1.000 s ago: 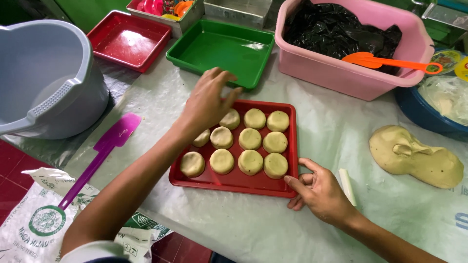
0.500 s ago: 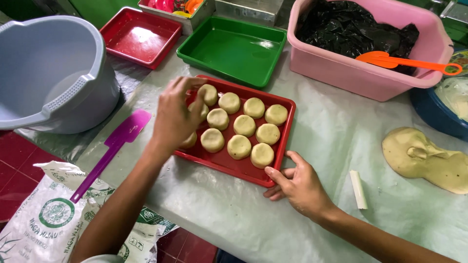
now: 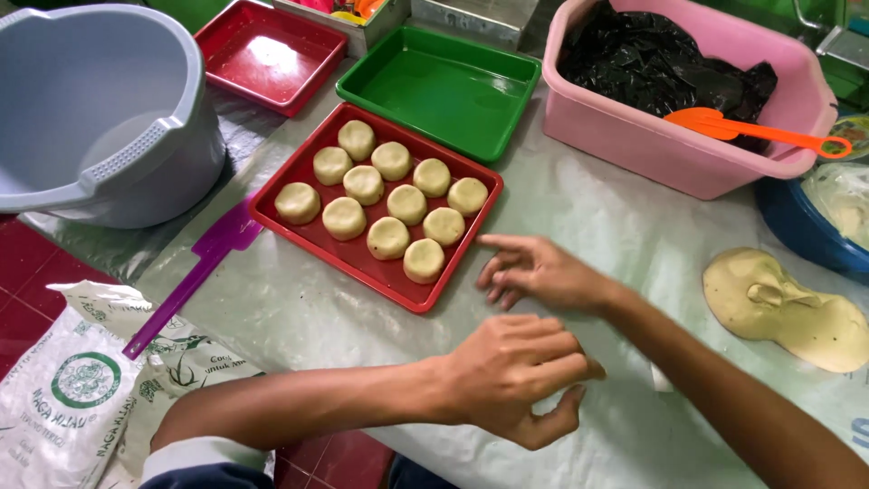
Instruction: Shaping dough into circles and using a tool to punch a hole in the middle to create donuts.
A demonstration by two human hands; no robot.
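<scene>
Beside red tray, right hand fingers spread, empty

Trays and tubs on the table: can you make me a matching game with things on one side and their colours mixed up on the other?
Things:
1. tray with dough balls
2. empty tray beside the tub
3. tub with black plastic inside
4. spatula at the table edge

Colours:
a. purple
b. pink
c. red
d. green

Pairs: 1-c, 2-d, 3-b, 4-a
</scene>
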